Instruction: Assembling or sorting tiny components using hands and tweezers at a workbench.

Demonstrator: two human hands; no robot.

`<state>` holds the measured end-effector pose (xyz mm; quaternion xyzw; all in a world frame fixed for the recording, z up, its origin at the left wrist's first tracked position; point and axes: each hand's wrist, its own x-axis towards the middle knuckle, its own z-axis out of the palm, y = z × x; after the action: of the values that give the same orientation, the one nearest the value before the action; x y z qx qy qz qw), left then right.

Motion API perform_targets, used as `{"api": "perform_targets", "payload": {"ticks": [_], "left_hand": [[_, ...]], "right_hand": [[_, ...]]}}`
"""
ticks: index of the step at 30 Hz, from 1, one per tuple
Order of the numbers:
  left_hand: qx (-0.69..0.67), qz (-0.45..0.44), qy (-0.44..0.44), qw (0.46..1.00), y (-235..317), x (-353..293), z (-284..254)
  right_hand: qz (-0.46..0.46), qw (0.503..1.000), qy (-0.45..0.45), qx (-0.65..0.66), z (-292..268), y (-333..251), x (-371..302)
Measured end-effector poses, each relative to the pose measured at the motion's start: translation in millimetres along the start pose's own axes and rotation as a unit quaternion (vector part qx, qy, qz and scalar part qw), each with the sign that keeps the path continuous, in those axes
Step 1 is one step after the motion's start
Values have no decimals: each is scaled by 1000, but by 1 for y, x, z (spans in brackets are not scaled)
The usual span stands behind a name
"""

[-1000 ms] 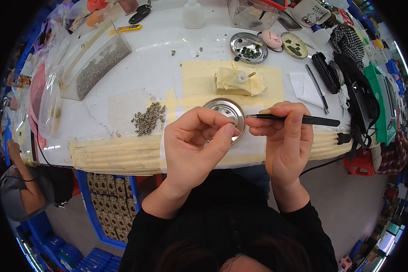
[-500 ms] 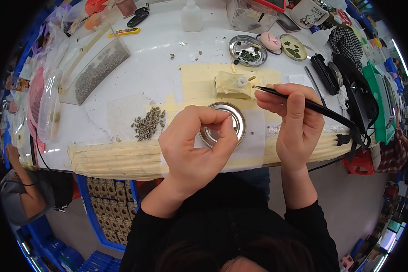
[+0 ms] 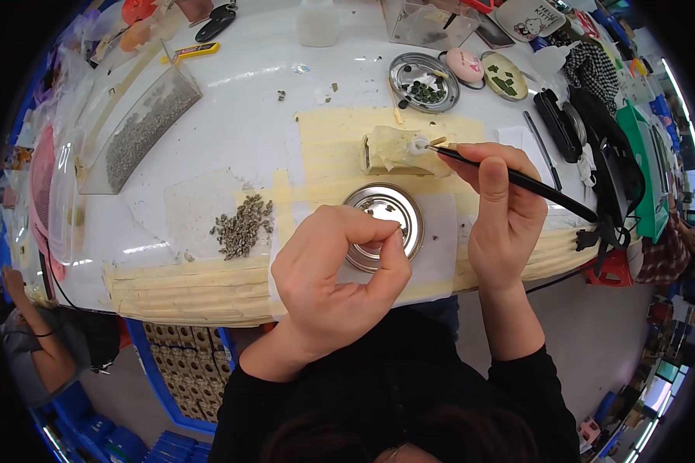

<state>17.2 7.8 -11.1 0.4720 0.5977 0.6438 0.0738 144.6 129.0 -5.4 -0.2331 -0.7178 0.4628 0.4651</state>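
Left hand (image 3: 336, 270) has thumb and index pinched on a tiny piece (image 3: 401, 231), too small to make out, over the round metal dish (image 3: 415, 224). Right hand (image 3: 506, 212) is gripping black tweezers (image 3: 544, 190), tip right at the little white cup (image 3: 418, 145) on the tape-covered block (image 3: 386, 154), far side of the dish. Pile of small metallic parts (image 3: 242, 226) off to the left.
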Motion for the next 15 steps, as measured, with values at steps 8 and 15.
{"api": "perform_targets", "payload": {"ticks": [8,15], "left_hand": [[-339,-260,-5,904,8,9,-14],[-541,-361,-81,755,2,12,-15]], "right_hand": [[4,990,-38,138,3,-17,-12],[13,978,-72,193,11,-16,-18]]}}
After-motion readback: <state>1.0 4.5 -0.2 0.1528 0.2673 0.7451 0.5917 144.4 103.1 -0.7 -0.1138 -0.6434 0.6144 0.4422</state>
